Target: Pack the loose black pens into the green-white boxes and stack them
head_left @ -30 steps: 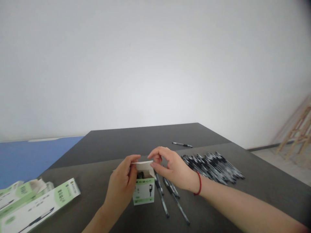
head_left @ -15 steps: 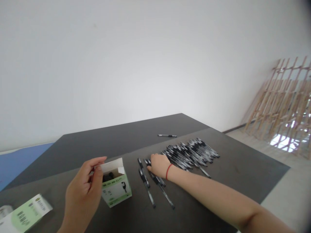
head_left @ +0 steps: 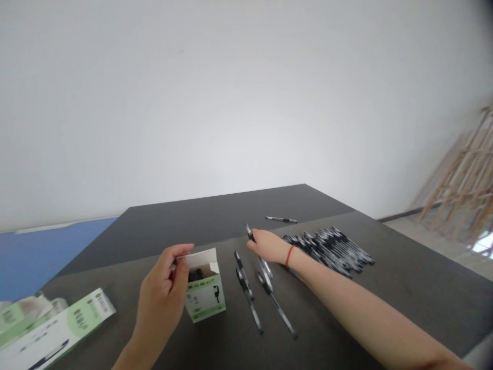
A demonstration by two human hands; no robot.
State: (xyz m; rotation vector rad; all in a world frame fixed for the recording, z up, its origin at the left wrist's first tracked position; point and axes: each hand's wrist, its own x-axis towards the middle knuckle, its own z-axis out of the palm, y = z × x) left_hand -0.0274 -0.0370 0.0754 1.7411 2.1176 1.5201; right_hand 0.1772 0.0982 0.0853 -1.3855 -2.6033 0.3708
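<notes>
My left hand pinches the raised flap of a small white-and-green cardboard box, which stands upright with its top open. Dark tips show inside it. To the right, my right hand is closed on a black-capped gel pen, whose end sticks out past the fingers. Below that hand lie a few loose pens, among them one pen slanting toward me and another pen nearer the box. A dense pile of gel pens lies beyond my right wrist, partly covered by the arm.
One pen lies alone farther back on the dark table. At the lower left are a long white-and-green carton and another opened green-and-white carton. A blue surface adjoins the table, and wooden racks lean at the right wall.
My right hand has lifted a pen from the loose ones and moved up and away from them. The view has swung left, showing more cartons. My left hand stays on the box flap.
</notes>
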